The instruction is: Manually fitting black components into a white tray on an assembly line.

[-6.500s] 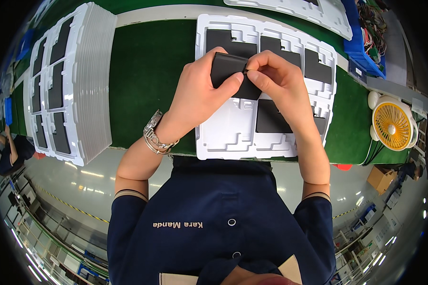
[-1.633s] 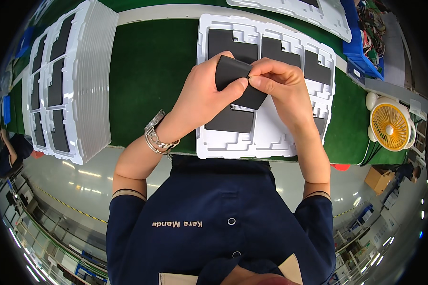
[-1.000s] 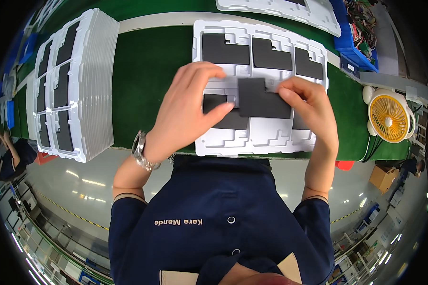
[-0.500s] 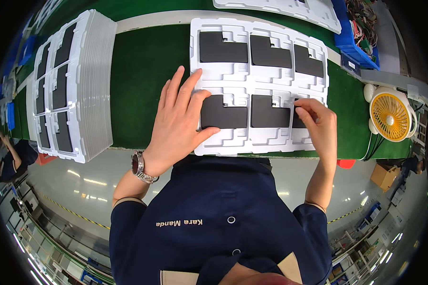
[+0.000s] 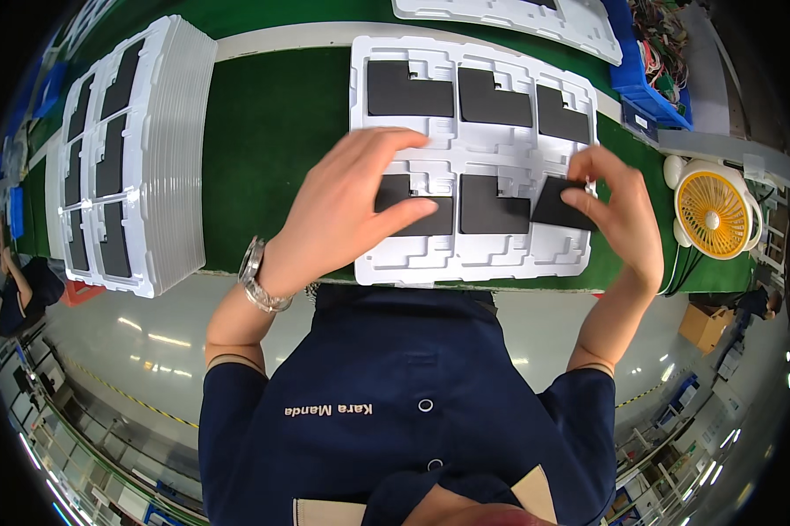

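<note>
A white moulded tray (image 5: 495, 158) lies on the green bench mat in front of me, with L-shaped black flat parts in its two rows of pockets. My right hand (image 5: 627, 206) pinches the black flat part (image 5: 554, 206) at the near right pocket between thumb and fingers. That part sits tilted and askew, partly raised over the pocket. My left hand (image 5: 338, 197) is held over the tray's left side, thumb and fingers apart, with nothing in it. It partly hides the near left black part (image 5: 430, 215). Beside that one lies the near middle part (image 5: 482, 206), flat in its pocket.
On the left stands a tall stack of white trays (image 5: 174, 158), its top one bearing black parts. Another white tray (image 5: 500, 10) lies at the far edge. Far right are a blue bin (image 5: 666, 112) of wires and a yellow-and-white fan (image 5: 712, 215). A person (image 5: 27, 285) is at far left.
My right hand has moved right and tilted the near right part up out of its pocket. My left hand has shifted right over the tray, its fingers now curving inward.
</note>
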Available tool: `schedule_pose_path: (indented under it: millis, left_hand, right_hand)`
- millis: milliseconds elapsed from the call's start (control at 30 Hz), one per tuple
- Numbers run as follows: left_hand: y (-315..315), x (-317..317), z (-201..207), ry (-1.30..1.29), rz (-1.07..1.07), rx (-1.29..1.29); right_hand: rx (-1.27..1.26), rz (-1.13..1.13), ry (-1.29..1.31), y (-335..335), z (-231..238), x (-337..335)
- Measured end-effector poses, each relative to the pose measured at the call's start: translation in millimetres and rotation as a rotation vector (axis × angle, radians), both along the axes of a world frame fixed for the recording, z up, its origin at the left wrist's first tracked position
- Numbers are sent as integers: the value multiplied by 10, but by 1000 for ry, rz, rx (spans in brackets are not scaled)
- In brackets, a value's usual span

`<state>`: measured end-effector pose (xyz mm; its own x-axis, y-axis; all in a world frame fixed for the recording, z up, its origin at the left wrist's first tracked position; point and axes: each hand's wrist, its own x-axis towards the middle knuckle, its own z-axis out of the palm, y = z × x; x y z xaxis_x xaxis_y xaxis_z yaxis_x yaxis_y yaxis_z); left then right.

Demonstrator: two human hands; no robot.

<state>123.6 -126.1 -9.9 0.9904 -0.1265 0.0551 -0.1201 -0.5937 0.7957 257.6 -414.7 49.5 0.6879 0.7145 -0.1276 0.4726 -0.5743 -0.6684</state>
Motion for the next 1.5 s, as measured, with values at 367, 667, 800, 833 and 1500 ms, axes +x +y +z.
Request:
schedule_pose_path:
  millis: [367,667,800,833,1500]
  left_hand:
    - [-61,370,-170,154,139,-588]
    - [-38,357,-245,77,198,-524]
    - [-64,352,-257,50,212,-394]
    - [-65,353,-272,55,208,-372]
    - [-61,355,-252,129,207,-544]
  right_hand:
    - [568,-121,296,1076,-421,-69]
    - [360,-94,274,1013,-557,-127]
    - [351,-73,194,1003,-612,-114]
    - [341,-70,178,1003,-610,-111]
    - [410,-185,436,1031,-559,-144]
